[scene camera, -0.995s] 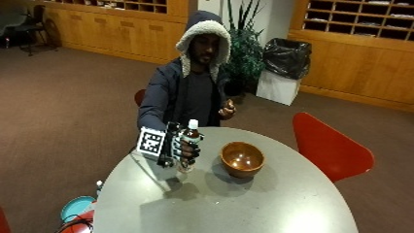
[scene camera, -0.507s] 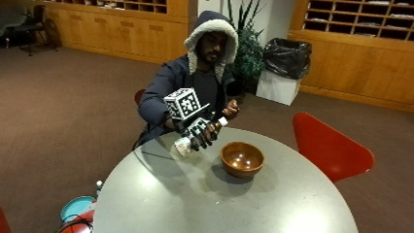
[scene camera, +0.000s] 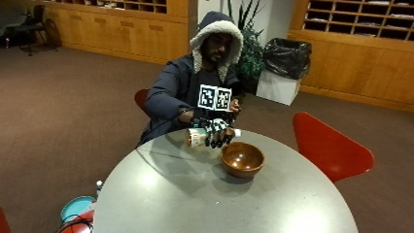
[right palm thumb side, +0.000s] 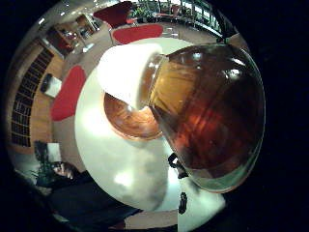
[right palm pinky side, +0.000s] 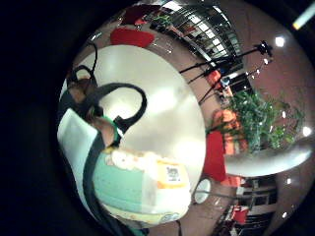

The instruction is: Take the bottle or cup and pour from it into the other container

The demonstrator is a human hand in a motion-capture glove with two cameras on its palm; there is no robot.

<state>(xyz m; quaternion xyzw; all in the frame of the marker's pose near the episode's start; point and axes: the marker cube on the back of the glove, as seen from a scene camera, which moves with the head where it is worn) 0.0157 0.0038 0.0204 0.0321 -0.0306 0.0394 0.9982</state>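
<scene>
1. State: the right hand (scene camera: 216,133) has its fingers wrapped round the bottle (scene camera: 206,136), carrying it in the air over the table (scene camera: 162,194), on the person's side of the bowl (scene camera: 242,158).
2. Bottle lies roughly on its side, white cap (right palm thumb side: 126,72) end towards the bowl. Thumb-side palm view puts the cap over the bowl's near rim (right palm thumb side: 126,126), not over its middle.
3. The cap looks to be on: a solid white end, no open mouth visible. If so, nothing pours until it comes off. The bare hand sits behind the glove in the outside view and is mostly hidden; I can't tell what it is doing.
4. Contents: amber liquid (right palm thumb side: 207,111) fills the shoulder up to the neck. Judgement: it will run as soon as the mouth is open and dips below level.
5. To do the step well: bring the mouth further over the bowl's centre before tilting more. The rim is the likely spill line.
6. Tilt slowly with the neck low over the bowl; the bowl is shallow and wide, so a fast stream could splash out.
7. Grip sits on the label (right palm pinky side: 170,176) band, mid-body. Fine for rotating at the wrist; no regrip needed.
8. Bowl stands free on the table, well in from the edge; don't knock it with the neck.
</scene>
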